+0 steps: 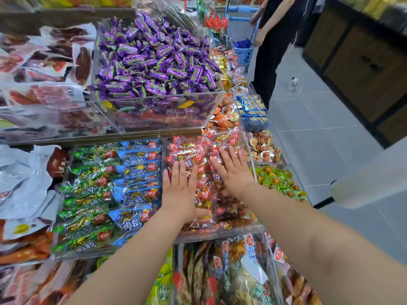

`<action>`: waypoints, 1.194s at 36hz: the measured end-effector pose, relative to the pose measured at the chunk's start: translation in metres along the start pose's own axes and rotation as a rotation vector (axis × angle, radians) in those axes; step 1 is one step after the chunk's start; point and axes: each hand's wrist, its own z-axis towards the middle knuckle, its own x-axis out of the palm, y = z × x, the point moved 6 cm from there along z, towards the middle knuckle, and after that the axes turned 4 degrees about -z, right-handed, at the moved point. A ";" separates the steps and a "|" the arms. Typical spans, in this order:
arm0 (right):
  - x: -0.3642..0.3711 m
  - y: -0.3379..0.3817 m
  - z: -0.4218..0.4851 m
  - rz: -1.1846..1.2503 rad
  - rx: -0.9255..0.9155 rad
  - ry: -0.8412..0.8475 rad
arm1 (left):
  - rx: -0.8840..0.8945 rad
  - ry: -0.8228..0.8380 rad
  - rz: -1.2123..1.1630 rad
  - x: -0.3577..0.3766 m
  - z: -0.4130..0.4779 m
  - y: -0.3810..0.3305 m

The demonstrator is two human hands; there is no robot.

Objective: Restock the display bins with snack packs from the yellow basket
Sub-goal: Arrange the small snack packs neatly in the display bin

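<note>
We show a tiered shop display surface [77, 139] carrying clear bins. Our landmark is the clear acrylic bin [220, 236] filled with red-labelled transparent snack packs [204, 193]. Right of this bin we see a grey tiled floor [319, 139] and, beyond it, a dark wooden cabinet [363, 62]. Behind and right of the bin, a person in black clothing [271, 51] stands by a blue plastic basket [243, 52]. Directly behind the bin, one tier up, lies a heap of purple foil-wrapped candies [154, 56], their lettering too blurred for us to read. Just left of the bin lie blue-labelled packs [136, 172], on which we read "肉粒", then green-labelled packs [88, 194]. The left hand [179, 190] and right hand [234, 175] rest palm-down on the red packs inside the bin. Each grip is apart, fingers straight, clasping nothing.
</note>
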 end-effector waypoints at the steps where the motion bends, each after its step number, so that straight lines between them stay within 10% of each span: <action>1: 0.002 0.001 -0.003 0.007 0.005 -0.014 | 0.000 -0.003 0.006 0.000 -0.001 0.000; 17: -0.003 -0.001 -0.025 0.153 -0.140 0.071 | -0.034 0.045 -0.022 -0.007 -0.010 0.000; 27: -0.005 -0.026 -0.103 1.143 0.251 -0.195 | 0.105 -0.432 -0.695 -0.046 -0.064 -0.024; 34: 0.081 -0.001 -0.215 1.528 0.800 -0.301 | 0.183 0.132 -1.027 0.023 -0.104 -0.078; 43: 0.226 0.141 -0.432 1.920 1.561 0.043 | -0.124 0.744 -1.042 0.192 -0.188 -0.109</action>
